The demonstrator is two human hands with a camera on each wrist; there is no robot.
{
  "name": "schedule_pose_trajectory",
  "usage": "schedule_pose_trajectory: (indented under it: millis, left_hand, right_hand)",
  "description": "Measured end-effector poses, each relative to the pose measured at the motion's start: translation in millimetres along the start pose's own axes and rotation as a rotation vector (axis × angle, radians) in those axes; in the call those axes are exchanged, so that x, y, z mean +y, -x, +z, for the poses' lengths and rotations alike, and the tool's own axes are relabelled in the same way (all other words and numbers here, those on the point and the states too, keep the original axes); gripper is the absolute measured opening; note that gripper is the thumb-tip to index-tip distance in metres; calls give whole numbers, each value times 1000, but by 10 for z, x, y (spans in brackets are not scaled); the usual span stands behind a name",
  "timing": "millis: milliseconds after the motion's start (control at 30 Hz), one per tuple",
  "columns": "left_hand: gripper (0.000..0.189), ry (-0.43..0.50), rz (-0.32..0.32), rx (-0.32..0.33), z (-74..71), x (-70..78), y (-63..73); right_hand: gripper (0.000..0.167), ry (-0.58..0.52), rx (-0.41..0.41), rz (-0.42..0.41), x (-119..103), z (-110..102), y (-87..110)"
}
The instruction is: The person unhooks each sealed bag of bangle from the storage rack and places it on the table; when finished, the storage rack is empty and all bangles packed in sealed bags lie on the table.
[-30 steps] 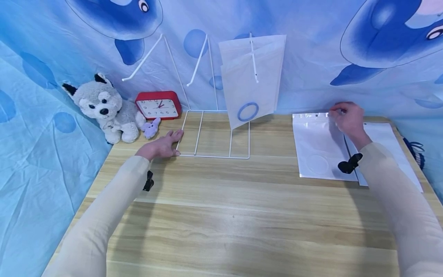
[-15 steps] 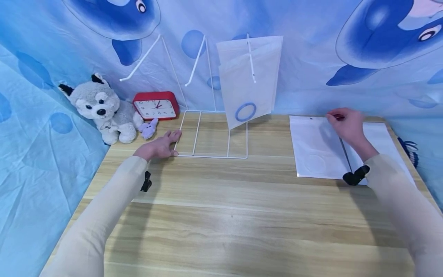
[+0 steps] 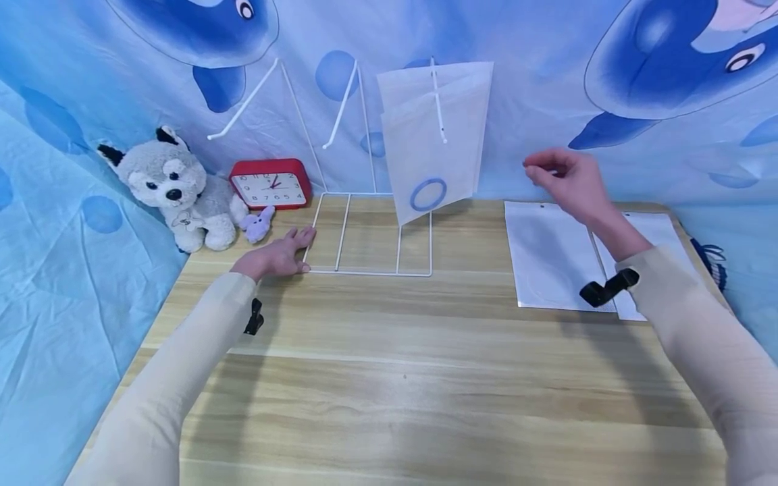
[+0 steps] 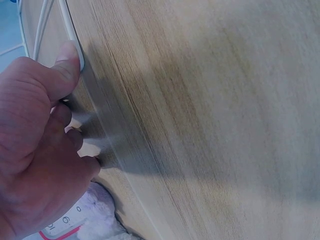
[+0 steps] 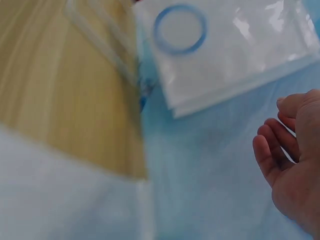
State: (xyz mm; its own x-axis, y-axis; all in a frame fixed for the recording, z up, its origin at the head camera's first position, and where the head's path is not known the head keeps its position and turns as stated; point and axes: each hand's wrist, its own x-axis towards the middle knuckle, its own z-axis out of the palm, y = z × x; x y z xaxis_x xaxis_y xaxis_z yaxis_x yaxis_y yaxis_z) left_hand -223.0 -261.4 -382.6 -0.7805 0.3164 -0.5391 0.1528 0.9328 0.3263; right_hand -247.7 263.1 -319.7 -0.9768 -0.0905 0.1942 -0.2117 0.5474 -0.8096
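In the head view my left hand (image 3: 278, 255) rests at the left end of a white wire display rack (image 3: 384, 273), its thumb and fingers against the base wire. The left wrist view has the thumb (image 4: 67, 57) on the base's corner. Raised above the table at the right is my right hand (image 3: 571, 185), fingers loosely bent and nothing between them. White pouches (image 3: 434, 135) with a blue ring mark hang on the rack's right hook. Beneath the right forearm, a white pouch (image 3: 535, 256) lies flat beside another white sheet-like pouch (image 3: 653, 236).
Two bare hooks, the left hook (image 3: 243, 101) and the middle hook (image 3: 340, 104), jut forward from the rack. A plush husky (image 3: 176, 189), a red clock (image 3: 270, 183) and a small purple toy (image 3: 258, 224) stand left of it. A blue patterned cloth (image 3: 535, 81) hangs behind.
My right hand has lifted off the top edge of the flat pouch and moved up and left toward the hanging pouches. The left hand stays at the rack's base.
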Motion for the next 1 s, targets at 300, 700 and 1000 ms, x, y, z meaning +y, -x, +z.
schedule_pose_trajectory:
  millis: [300,700,1000]
  left_hand:
    - [84,-11,19,-4,-19,-25,-4]
    - [85,-5,13,-10,-27,-17,-32]
    - [86,19,1,-4,4,-49,-39]
  right_hand:
    - [33,-219,30,-83,-569,72,-388]
    - [32,-384,79,-117,-827,111,-647]
    - [36,-369,66,-113,-934,137,-707]
